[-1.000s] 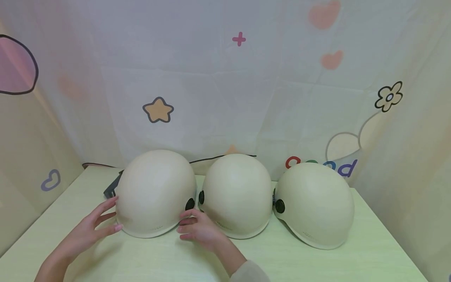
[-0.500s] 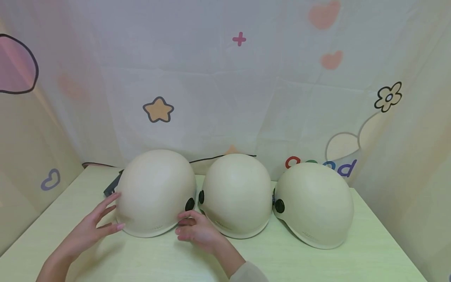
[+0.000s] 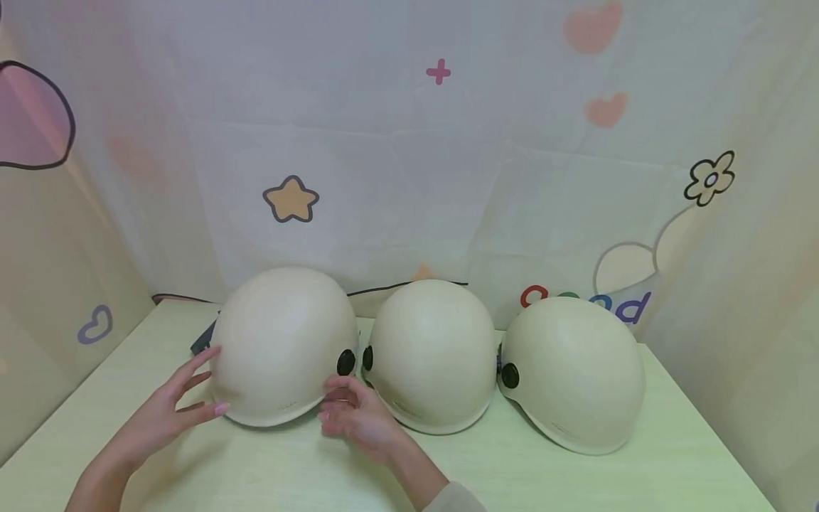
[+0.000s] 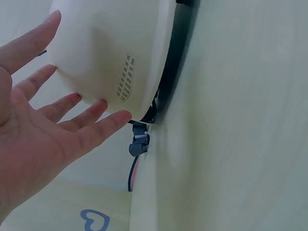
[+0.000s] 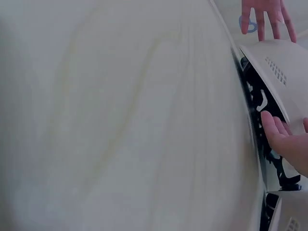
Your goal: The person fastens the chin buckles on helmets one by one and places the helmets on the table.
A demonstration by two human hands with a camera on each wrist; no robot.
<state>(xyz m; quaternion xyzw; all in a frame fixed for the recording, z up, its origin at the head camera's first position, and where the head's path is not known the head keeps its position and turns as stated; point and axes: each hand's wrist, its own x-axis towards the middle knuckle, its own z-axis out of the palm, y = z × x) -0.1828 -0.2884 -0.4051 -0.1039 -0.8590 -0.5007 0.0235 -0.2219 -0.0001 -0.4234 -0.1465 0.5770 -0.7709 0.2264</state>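
Three cream helmets stand side by side on the table. At the left helmet (image 3: 284,341), my left hand (image 3: 156,423) has its fingers spread, and some fingertips touch the shell's left side. My right hand (image 3: 365,419) grips that helmet's lower right rim, with curled fingers. In the right wrist view the helmet (image 5: 296,77) is tilted, its near rim off the table and its dark inside showing beside my thumb. A dark buckle (image 4: 139,144) hangs beyond the shell in the left wrist view. My right fingertips are partly hidden.
The middle helmet (image 3: 431,355) stands close to my right hand. Farther right is the third helmet (image 3: 576,377), also with a black round side piece. A printed curtain (image 3: 384,178) hangs behind the pale table (image 3: 269,469).
The left helmet's near rim has risen slightly, and its black side piece is a little higher. My right fingers have moved up with the rim. The other two helmets stay put.
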